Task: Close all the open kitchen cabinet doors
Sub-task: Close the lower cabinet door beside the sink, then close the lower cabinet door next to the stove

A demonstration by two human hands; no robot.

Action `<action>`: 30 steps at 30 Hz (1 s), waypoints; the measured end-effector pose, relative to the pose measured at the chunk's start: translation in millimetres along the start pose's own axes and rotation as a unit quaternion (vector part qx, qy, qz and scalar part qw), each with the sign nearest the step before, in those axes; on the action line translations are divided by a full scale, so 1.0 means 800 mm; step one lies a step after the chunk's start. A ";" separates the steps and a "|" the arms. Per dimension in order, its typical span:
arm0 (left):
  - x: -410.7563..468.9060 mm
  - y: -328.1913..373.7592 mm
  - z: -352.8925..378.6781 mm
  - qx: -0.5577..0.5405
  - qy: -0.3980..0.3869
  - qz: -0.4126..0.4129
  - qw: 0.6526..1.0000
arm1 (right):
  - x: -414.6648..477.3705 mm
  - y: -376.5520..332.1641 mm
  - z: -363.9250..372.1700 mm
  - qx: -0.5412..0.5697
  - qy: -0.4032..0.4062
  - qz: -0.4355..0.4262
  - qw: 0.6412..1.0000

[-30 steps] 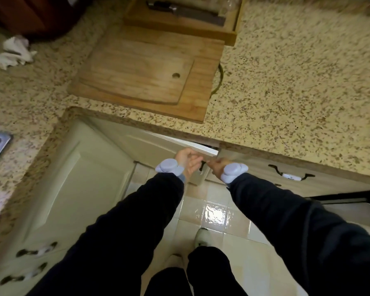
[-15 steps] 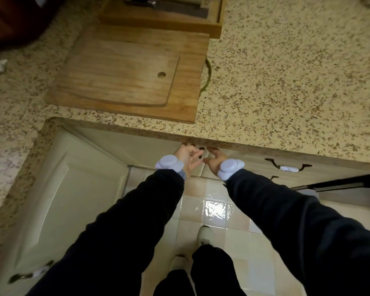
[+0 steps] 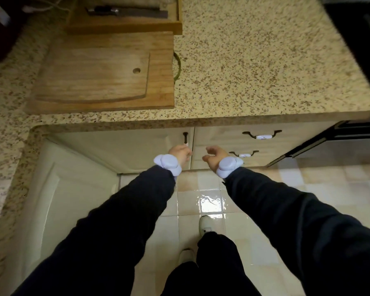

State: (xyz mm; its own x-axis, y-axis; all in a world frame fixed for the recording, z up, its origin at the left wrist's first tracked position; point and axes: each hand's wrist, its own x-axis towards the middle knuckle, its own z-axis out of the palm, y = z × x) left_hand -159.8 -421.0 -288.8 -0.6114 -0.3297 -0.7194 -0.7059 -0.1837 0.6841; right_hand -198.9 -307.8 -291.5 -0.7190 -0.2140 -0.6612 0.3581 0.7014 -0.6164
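A cream cabinet door (image 3: 126, 148) under the speckled counter sits flush with its frame, its dark handle (image 3: 185, 138) near the right edge. My left hand (image 3: 181, 153) rests at the lower end of that handle, fingers curled against the door. My right hand (image 3: 214, 155) hovers just right of the door seam, fingers apart and holding nothing, in front of two drawers with dark handles (image 3: 262, 135). Another cream door (image 3: 58, 201) on the left run of the corner looks flush too.
Stacked wooden cutting boards (image 3: 103, 75) and a wooden tray with a knife (image 3: 124, 16) lie on the granite counter (image 3: 265, 67). A dark oven front (image 3: 340, 142) stands at the right. My feet (image 3: 204, 223) are on glossy floor tiles.
The cabinet door that stood ajar a second ago has swung shut against its frame. Both hands have drawn back from its edge and my right hand has let go.
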 end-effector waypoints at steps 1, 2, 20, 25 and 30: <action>-0.007 -0.001 0.004 0.023 -0.005 0.009 1.000 | -0.009 0.007 -0.002 0.005 0.008 0.002 1.000; -0.021 -0.004 0.012 0.050 -0.019 0.016 0.998 | -0.026 0.021 -0.007 0.019 0.027 0.009 0.999; -0.119 -0.008 0.235 0.225 -0.153 0.127 0.954 | -0.162 0.193 -0.172 0.183 0.228 0.025 0.956; -0.170 -0.021 0.365 0.268 -0.198 0.160 0.929 | -0.201 0.294 -0.262 0.195 0.262 0.031 0.945; -0.218 -0.036 0.498 0.303 -0.227 0.179 0.908 | -0.238 0.384 -0.356 0.223 0.292 0.045 0.929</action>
State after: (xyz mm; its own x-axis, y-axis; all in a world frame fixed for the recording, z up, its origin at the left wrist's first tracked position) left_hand -175.4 10.8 -231.3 -0.8282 0.1732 -0.5329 -0.4149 0.4496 0.7910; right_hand -121.7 142.0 -233.5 -0.8281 0.3287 -0.4541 0.5499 0.3194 -0.7717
